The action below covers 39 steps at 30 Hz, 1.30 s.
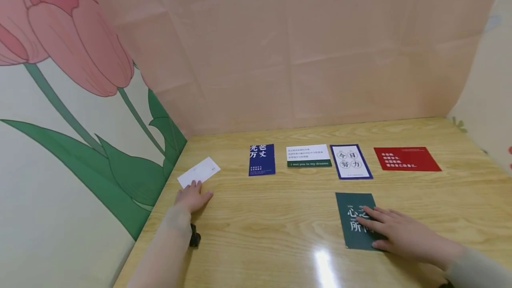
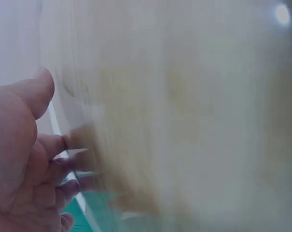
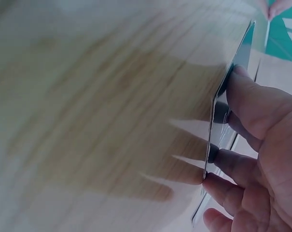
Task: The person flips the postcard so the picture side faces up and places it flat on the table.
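At the left of the table my left hand (image 1: 191, 197) reaches to a white card (image 1: 198, 171), fingertips at its near edge. The left wrist view shows this hand (image 2: 30, 159) with its fingers apart and fingertips at the tabletop. My right hand (image 1: 400, 232) rests on a dark green card (image 1: 354, 241) with large white characters, its fingers spread and hiding the card's right side. From the right wrist, the same hand (image 3: 261, 154) shows its thumb and fingertips against the card (image 3: 245, 41), seen nearly edge-on.
Along the back of the wooden table (image 1: 256, 217) lie a blue card (image 1: 262, 166), a white-and-green card (image 1: 308, 155), a blue-bordered white card (image 1: 352, 167) and a red card (image 1: 408, 159). A tulip-painted wall (image 1: 72, 154) borders the left; pink sheeting (image 1: 300, 48) hangs behind.
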Tool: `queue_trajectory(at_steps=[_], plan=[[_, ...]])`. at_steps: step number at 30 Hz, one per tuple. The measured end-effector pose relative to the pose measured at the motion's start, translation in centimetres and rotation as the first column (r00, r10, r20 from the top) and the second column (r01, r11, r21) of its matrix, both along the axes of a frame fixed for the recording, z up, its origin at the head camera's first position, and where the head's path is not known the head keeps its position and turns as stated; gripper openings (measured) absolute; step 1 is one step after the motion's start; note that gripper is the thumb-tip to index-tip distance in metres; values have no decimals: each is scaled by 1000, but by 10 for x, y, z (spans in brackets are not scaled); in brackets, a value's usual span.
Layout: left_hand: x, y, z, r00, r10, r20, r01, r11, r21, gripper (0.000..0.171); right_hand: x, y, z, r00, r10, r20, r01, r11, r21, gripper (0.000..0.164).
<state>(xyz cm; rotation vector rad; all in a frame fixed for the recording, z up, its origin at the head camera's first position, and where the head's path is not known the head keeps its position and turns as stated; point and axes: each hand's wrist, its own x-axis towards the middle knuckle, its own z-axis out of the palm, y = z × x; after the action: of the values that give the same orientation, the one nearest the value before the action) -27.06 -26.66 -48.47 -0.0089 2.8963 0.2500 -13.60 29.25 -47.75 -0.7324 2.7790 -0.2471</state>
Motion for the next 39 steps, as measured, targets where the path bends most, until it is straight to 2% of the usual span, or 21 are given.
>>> queue_trajectory(at_steps=[12,18,25,28,39], plan=[[49,14,7,994,-101,40,101,995,0,73,9,30,-9,1000,-3,-19,3,1000,3,66],[74,30,7,981,-190,43,191,982,-6,74,12,49,-13,999,1,-51,1,999,39,70],[101,52,11,948,-317,2,317,948,20,75,9,73,-17,998,-19,-56,21,999,47,69],[109,62,11,934,-358,9,358,934,17,75,5,82,-19,998,-18,-63,21,999,45,71],[124,104,12,886,-464,29,464,885,-27,77,-13,122,-28,992,-59,-116,58,998,-13,63]])
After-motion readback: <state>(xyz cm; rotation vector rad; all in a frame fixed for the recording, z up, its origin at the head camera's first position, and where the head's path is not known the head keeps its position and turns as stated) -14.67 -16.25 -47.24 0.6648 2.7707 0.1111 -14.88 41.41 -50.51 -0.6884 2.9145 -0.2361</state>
